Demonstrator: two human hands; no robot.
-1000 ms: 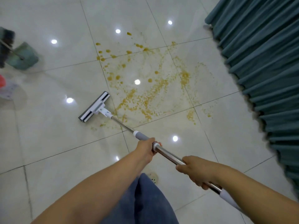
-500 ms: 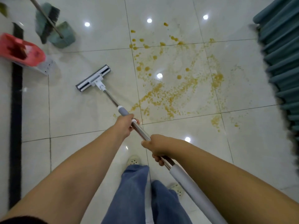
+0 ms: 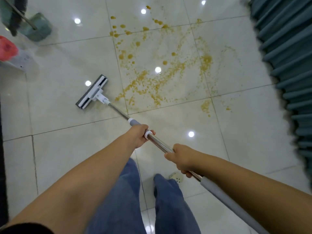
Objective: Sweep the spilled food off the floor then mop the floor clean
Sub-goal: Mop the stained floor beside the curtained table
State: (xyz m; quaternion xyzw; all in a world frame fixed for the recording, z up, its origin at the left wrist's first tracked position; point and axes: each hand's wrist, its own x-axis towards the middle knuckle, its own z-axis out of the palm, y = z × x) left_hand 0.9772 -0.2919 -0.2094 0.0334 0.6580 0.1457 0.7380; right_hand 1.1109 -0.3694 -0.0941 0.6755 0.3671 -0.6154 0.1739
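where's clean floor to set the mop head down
Bare tiles: left of the mop head, below the dustpan; and lower right, between spill and curtain. Crowded: the spill right of the mop head, and top left with broom, dustpan, red bag.

Glossy tiles, shiny metal mop pole

The floor (image 3: 236,149) is smooth glossy tile; the mop pole (image 3: 160,143) polished metal with matt grey grip; the curtain (image 3: 287,48) pleated cloth.

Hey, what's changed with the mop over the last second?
The mop head slid left, away from the spill, then came partway back toward it. The left hand and right hand kept gripping the handle; the spill looks unchanged.
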